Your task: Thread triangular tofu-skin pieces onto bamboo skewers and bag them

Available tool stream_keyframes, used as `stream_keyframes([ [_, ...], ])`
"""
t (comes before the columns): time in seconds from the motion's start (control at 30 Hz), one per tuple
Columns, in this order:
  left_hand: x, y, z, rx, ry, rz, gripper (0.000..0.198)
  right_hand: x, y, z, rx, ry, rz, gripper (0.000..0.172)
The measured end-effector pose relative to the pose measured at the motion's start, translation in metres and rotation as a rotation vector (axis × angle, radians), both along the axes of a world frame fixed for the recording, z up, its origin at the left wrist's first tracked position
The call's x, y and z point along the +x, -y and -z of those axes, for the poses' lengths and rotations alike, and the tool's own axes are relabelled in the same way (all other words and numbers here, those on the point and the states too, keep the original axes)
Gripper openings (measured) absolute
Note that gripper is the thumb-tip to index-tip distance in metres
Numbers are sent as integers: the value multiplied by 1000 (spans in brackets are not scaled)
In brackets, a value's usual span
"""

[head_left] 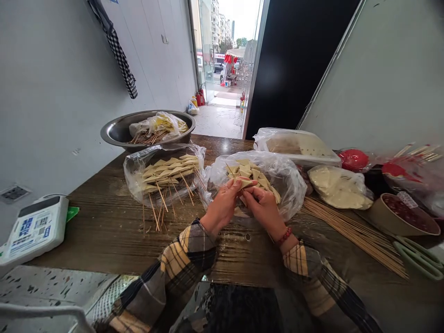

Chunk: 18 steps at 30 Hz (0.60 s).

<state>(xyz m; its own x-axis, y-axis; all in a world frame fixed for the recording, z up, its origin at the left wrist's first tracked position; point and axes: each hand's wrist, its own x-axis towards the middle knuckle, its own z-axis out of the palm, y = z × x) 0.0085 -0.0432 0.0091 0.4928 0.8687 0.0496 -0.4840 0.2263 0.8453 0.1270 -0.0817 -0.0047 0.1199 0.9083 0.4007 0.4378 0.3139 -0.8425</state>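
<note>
Holding loose, pale, flat pieces [261, 175], a clear plastic bag [293, 185] is lying open on the desk [104, 226]; a second bag [132, 173] to its left is containing skewered pieces [169, 170], and a metal basin [113, 134] behind that is carrying bagged skewers [152, 135]. At the near side of the loose pile, a pale piece [247, 183] is sitting between the left hand [223, 202] and the right hand [262, 206], both pinching it with their fingertips.

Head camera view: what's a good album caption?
Left hand and right hand hold a pale piece over a plastic bag, with loose sticks on a wooden table.
</note>
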Motion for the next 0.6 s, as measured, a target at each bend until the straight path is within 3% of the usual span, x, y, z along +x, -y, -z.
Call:
stream_keyframes([
  [0.13, -4, -4, 1, -20, -44, -3, 40, 7, 0, -1, -20, -43, 14, 29],
  [0.37, -16, -28, 9, 191, -284, -316, 29, 30, -6, 2, 30, -297, 240, 36],
  [0.47, -18, -33, 15, 399, -529, -363, 24, 33, -6, -1, 37, -350, 223, 36],
  [0.6, -19, -32, 18, 806, -1100, -422, 22, 32, -6, -1, 34, -335, 213, 35],
])
